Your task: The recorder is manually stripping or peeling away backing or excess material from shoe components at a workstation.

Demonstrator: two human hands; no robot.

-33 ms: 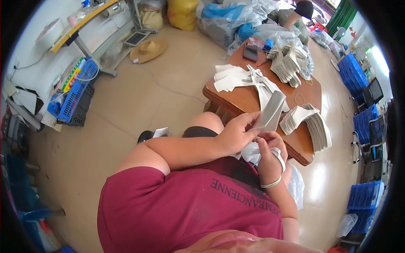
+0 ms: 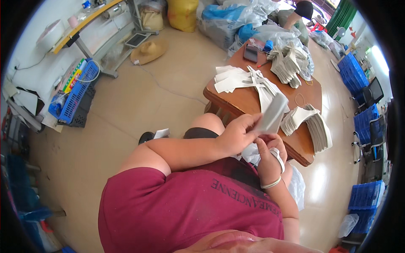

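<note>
The left hand (image 2: 241, 134) is gripping 1 pale strip (image 2: 274, 113) near its lower end, the long axis slanting up-right toward the table (image 2: 236, 98); the right hand (image 2: 270, 155) is sitting just below, its hold unclear.

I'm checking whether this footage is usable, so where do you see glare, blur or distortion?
Head view: glare whitens the floor right of the wooden table, and a bright strip at upper right is washed out; head view: the pale piece in the left hand looks smeared; head view: fisheye framing leaves the corners black.
</note>
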